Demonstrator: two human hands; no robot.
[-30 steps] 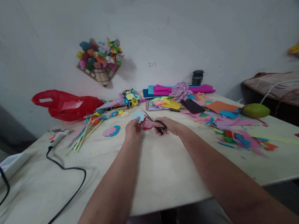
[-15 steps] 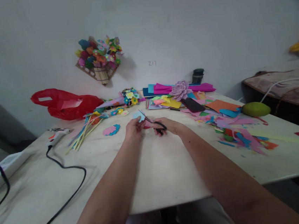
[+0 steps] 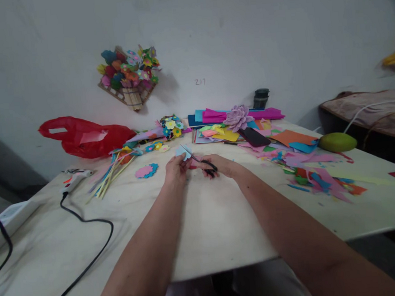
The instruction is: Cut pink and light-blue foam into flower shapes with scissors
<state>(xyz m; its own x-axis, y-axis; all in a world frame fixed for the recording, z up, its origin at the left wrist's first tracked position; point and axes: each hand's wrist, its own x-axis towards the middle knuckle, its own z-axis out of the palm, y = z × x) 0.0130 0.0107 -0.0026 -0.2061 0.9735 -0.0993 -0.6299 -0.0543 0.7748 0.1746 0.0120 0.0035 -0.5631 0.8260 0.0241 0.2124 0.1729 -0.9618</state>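
Observation:
Pinched in my left hand (image 3: 176, 169) is a light blue piece of craft foam or paper (image 3: 182, 152), held just above the table. My right hand (image 3: 213, 165) grips a pair of scissors (image 3: 198, 160) by the dark handles, its blades pointing left and lying against the blue piece. A bit of pink material shows between the two hands; what holds it is hidden. Left of my left hand, a pink scalloped disc (image 3: 145, 171) lies over a blue one on the table.
A glue gun (image 3: 78, 180) with a black cord and a power strip (image 3: 14, 221) lie at left. Behind are a red plastic bag (image 3: 88, 137) and thin sticks (image 3: 112, 177). Coloured sheets and scraps (image 3: 321, 180), a purple flower (image 3: 238, 117) and a green fruit (image 3: 337, 142) sit at right.
The scissors' blades have moved slightly up and left over the blue piece, and my right hand has shifted a little left. The camera view has tilted slightly.

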